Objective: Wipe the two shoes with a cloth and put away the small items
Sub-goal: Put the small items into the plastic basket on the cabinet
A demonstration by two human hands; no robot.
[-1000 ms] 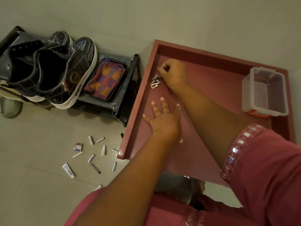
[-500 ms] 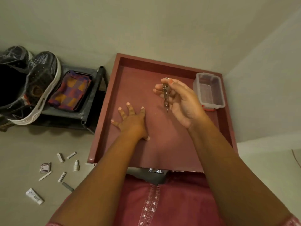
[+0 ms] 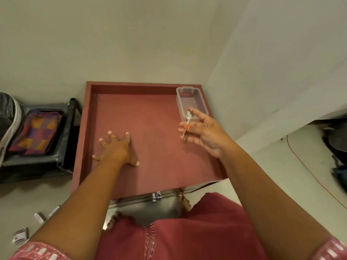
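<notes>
Head view: shoe (image 3: 7, 126) cut off left

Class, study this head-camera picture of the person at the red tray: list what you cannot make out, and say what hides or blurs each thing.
- Bunch of metal keys: small and blurred in the right hand; their number is unclear.
- Black-and-white shoe: cut off by the left edge.
- Small white packets on the floor: too small to read, partly hidden by the left arm.
- Clear plastic box: its near end is hidden behind the right hand's fingers.
</notes>
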